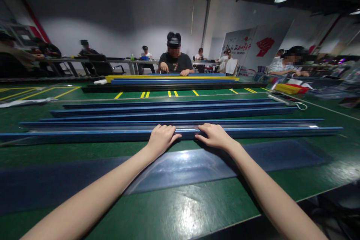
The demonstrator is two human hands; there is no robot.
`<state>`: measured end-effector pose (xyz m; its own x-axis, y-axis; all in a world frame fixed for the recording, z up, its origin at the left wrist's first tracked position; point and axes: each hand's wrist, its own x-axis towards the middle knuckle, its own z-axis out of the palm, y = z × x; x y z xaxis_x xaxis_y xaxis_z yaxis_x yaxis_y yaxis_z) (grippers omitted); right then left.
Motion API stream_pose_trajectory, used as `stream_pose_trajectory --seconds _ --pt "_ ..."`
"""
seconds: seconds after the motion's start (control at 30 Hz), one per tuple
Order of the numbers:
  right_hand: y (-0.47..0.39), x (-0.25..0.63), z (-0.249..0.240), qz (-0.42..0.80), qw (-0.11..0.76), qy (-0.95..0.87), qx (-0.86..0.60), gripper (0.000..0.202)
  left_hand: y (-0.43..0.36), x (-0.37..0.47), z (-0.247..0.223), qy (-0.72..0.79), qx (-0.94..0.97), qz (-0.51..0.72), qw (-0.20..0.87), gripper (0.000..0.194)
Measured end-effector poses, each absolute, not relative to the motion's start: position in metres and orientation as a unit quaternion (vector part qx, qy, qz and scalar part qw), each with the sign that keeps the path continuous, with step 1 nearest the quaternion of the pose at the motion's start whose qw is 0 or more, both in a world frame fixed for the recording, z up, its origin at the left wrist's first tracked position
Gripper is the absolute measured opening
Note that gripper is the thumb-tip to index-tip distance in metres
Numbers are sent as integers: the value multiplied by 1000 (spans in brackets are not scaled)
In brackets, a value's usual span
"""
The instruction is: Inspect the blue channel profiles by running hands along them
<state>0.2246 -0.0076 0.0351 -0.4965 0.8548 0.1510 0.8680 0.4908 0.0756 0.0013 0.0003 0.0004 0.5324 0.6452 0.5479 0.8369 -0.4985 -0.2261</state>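
A long blue channel strip (112, 135) with raised edges lies crosswise on the green table in front of me. My left hand (163, 138) is closed over its near edge, thumb on the front side and fingers reaching into the channel. A short way to the right, my right hand (214, 135) grips the same edge in a similar way, its fingertips pointing toward the left hand. Under my forearms a clear bluish plastic sheet (185, 168) lies flat on the table, shining under the lamps.
More blue strips (168, 111) lie parallel just beyond. Farther off are a black strip (174, 88) and a yellow strip (174, 78), where a co-worker (176, 60) sits. To the right are a white cable (301, 105) and a yellow tray (287, 89). Yellow marks line the green table (197, 213).
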Motion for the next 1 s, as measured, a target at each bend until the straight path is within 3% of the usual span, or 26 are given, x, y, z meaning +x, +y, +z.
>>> stream_pose_trajectory --seconds 1.0 --pt "-6 226 33 -68 52 -865 -494 34 -1 1 4 -489 -823 -202 206 39"
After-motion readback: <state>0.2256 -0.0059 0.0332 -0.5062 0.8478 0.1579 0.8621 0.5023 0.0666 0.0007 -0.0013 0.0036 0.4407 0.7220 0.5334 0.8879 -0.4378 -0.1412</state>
